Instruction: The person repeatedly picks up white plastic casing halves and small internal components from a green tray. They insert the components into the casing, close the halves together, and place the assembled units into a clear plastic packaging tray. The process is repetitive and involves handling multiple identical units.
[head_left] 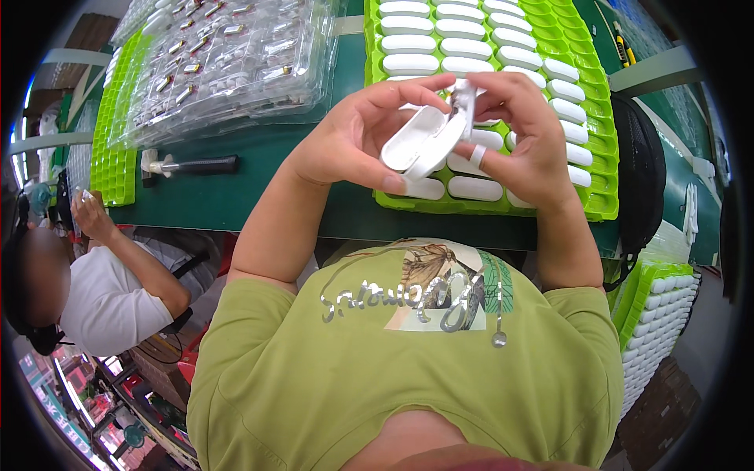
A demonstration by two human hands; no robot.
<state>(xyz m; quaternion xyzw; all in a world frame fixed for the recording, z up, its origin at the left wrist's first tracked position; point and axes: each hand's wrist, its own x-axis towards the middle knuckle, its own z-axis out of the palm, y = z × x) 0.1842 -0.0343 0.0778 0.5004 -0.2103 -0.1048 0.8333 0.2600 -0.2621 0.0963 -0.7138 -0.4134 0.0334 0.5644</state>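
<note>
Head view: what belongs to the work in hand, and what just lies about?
In the work:
- open white case in the left hand
- small pale piece at the right hand
- green tray, white cases
- likely clear plastic tray

Seemingly lying about:
- hammer
- black bag
- yellow tool

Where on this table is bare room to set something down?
Green tabletop is bare between the hammer and your left forearm, and narrowly between the clear trays and lime tray. Crowded: the lime tray, mostly filled with white cases around your left hand and right hand; its right side has a black bag.
</note>
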